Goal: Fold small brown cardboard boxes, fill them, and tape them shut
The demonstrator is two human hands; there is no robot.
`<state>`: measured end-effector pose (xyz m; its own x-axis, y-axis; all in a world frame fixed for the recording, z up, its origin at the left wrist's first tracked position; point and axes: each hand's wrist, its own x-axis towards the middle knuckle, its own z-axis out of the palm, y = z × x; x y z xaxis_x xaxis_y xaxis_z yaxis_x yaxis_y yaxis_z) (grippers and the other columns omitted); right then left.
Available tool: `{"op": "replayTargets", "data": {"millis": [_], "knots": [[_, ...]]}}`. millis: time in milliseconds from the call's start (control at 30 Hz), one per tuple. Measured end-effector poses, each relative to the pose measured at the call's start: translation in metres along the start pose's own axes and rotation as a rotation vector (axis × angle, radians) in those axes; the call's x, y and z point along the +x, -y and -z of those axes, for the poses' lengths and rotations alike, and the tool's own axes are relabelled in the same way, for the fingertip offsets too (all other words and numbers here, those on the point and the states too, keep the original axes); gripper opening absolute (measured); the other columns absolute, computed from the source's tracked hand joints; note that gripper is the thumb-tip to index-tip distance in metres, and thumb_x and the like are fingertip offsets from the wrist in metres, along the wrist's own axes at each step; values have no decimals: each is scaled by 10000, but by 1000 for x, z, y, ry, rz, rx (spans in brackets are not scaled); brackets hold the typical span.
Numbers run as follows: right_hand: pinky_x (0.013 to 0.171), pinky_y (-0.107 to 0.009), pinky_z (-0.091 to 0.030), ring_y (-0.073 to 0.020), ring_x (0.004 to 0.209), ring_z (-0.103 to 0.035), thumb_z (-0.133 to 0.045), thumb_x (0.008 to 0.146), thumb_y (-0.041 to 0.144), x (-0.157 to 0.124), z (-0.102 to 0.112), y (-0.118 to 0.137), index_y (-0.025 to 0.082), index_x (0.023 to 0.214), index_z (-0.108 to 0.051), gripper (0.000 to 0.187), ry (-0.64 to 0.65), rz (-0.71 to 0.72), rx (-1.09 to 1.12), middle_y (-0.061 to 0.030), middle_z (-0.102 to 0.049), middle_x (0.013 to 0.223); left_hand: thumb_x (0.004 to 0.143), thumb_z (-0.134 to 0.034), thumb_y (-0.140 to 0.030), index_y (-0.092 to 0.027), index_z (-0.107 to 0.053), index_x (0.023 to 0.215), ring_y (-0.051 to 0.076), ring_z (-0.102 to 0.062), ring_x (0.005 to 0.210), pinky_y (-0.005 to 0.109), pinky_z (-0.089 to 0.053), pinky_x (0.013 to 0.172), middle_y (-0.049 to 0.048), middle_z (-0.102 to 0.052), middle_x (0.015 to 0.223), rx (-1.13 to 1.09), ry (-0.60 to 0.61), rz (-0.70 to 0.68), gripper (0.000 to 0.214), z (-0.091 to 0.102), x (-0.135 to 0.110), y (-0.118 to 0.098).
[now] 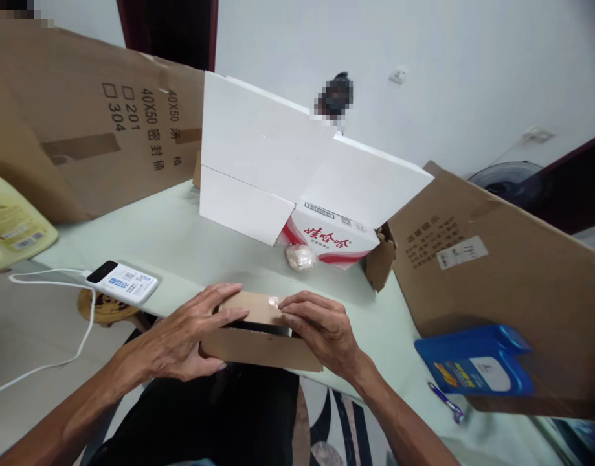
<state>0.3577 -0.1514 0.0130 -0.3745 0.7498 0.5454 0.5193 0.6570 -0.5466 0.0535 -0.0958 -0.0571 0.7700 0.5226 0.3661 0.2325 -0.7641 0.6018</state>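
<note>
At the table's front edge stands a small brown cardboard box (263, 349) with a dark gap along its top. My left hand (193, 333) grips its left end, thumb on the near side and fingers across the top flap. The fingers of my right hand (321, 323) are pinched together at the box's right end, on a shiny bit of clear tape (273, 302) stuck to the top. What lies inside the box is hidden. Just beyond it, a crumpled clear plastic ball (301, 257) rests on the table.
Behind stand white cardboard panels (278, 142) and a white-and-red carton (326, 236). Large brown cartons flank the table (171, 233), left (83, 123) and right (501, 278). A corded white device (125, 281), yellow bottle (15, 223), blue bottle (476, 362) and purple razor-like tool (445, 402) are around.
</note>
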Motion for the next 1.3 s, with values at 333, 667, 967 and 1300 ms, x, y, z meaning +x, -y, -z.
{"op": "replayTargets", "data": {"millis": [333, 667, 967, 1300], "knots": [[586, -261, -595, -143, 594, -678, -834, 935, 532, 1, 11, -17, 211, 869, -877, 331, -231, -653, 328, -39, -785, 733, 774, -788, -87, -377, -486, 1639, 418, -432, 1597, 613, -504, 1242, 122, -373, 1776, 75, 19, -31, 961, -7, -5, 1], [545, -284, -639, -196, 688, -760, -915, 779, 629, 0, 41, -94, 186, 876, -794, 469, -607, -736, 314, -100, -838, 909, 724, -832, -98, -395, -485, 1659, 420, -446, 1597, 601, -534, 1238, 85, -355, 1803, 100, -13, -26, 1040, -18, -14, 12], [702, -361, -625, -229, 726, -737, -650, 966, 605, 0, 61, -202, 179, 889, -798, 458, -631, -568, -311, -76, -798, 808, 720, -757, -129, -376, -461, 1688, 437, -501, 1559, 612, -624, 1131, 88, -338, 1819, 197, -36, -67, 1042, -20, -16, 18], [880, -345, -540, -246, 924, -724, -596, 1076, 362, -5, 49, -274, 202, 988, -795, 270, -395, -401, -705, -123, -810, 1003, 811, -716, -158, -338, -500, 1674, 418, -490, 1581, 566, -629, 1134, 93, -303, 1838, 244, -1, -8, 908, -34, -32, 31]]}}
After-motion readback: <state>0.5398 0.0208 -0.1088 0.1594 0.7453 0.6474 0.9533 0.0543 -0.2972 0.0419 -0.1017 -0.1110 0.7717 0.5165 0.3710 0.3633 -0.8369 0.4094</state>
